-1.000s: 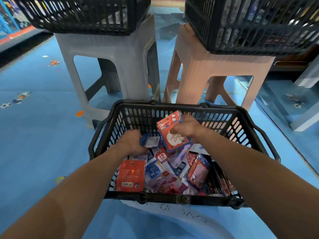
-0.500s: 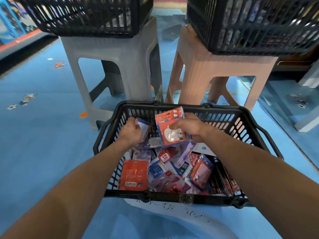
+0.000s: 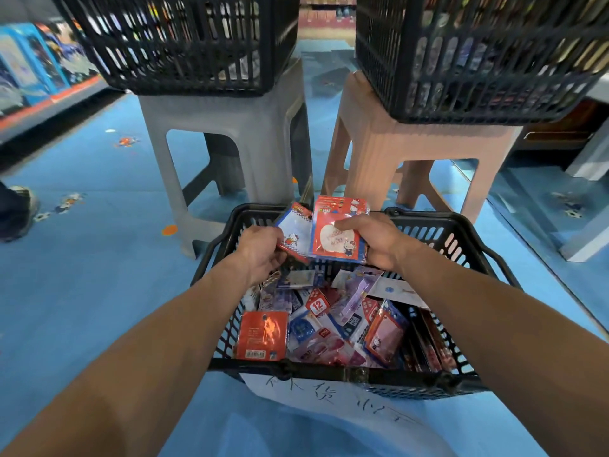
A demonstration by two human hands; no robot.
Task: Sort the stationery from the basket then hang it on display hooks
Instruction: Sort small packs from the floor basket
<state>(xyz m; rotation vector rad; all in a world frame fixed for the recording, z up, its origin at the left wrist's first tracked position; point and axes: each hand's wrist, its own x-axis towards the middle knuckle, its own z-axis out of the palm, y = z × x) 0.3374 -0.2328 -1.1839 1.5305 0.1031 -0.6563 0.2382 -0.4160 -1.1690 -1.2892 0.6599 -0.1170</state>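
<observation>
A grey stool [image 3: 230, 133] and a pink stool [image 3: 412, 143] stand beyond the floor basket [image 3: 323, 371], which holds a heap of mixed stationery packs [image 3: 329, 321]. Over its far rim, the left hand [image 3: 260, 255] grips a white-and-blue packet [image 3: 296, 230] and the right hand [image 3: 375, 240] grips a red packet [image 3: 339, 232]. Sorting seems underway. Next, the 2 packets need comparing and grouping; no hooks show.

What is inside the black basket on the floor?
Packaged stationery fills the basket: a red pack, a pack marked 12, a pink cat pack. Whatever lies underneath them is covered.
</observation>
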